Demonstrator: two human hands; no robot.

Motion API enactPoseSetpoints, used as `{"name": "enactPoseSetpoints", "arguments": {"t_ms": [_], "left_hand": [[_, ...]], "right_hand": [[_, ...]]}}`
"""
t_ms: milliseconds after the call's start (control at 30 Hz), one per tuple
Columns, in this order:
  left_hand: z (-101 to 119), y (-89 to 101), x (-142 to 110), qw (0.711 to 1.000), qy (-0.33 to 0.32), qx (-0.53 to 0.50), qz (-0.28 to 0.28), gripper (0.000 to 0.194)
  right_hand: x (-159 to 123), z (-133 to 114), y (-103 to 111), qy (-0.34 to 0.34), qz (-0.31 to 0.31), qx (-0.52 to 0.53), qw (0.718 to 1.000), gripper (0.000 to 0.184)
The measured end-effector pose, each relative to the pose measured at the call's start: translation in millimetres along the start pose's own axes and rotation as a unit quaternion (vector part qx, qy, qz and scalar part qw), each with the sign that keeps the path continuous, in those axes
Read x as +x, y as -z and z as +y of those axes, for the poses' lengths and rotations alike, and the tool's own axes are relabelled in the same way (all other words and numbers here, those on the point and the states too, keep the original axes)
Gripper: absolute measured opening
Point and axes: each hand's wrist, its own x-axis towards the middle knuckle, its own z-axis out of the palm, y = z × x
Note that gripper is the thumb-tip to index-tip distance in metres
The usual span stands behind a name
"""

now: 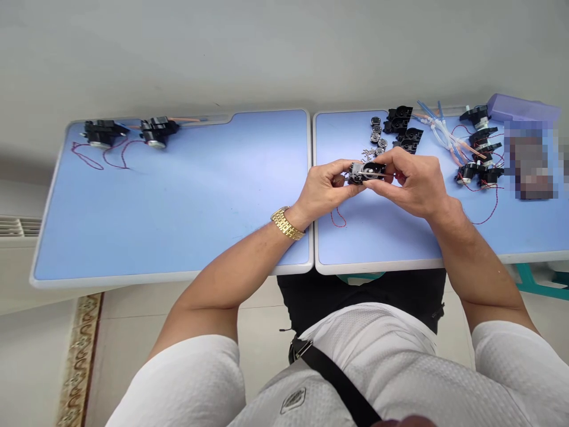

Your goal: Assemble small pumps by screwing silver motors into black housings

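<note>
My left hand [326,187] is closed on the left end of a small black plastic motor assembly [355,173], thumb in front and fingers behind. At its right end my right hand [411,181] grips the same assembly with thumb and forefinger. A thin pale rod lies across it, and something red [399,175] shows by the right fingers; I cannot tell what kind of thing it is. A loop of red wire [340,220] hangs below the left hand. Just behind the hands are small screws [368,155], round silver-black parts [376,129] and black housings [396,121].
Two wired motor assemblies [155,131] lie on the left blue table [200,201]. On the right blue table [382,237], blue and orange tubes [444,133], several more motor assemblies [484,148], a purple case [520,108] and a blurred-out object [533,166] lie to the right. A wall rises behind.
</note>
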Motion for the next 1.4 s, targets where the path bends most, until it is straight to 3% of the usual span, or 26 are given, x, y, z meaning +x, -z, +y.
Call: {"name": "enactPoseSetpoints", "arguments": {"t_ms": [433,667,933,1400], "left_hand": [[-1,1.0,-1,1.0,-0.013,-0.01,-0.006,0.038],[-2,-0.6,0,0.998,-0.033,-0.044,-0.017,0.036],[-1,-0.5,2,0.998,-0.036,-0.056,-0.01,0.033],[-10,0.4,1,0.997,-0.042,-0.06,-0.017,0.033]], "right_hand": [[1,4,3,-0.007,-0.032,0.013,0.999,0.029],[1,5,1,0.036,0.004,0.033,0.999,0.025],[0,3,0,0.03,0.012,0.041,0.999,0.023],[2,6,3,0.006,-0.043,0.03,0.999,0.027]]}}
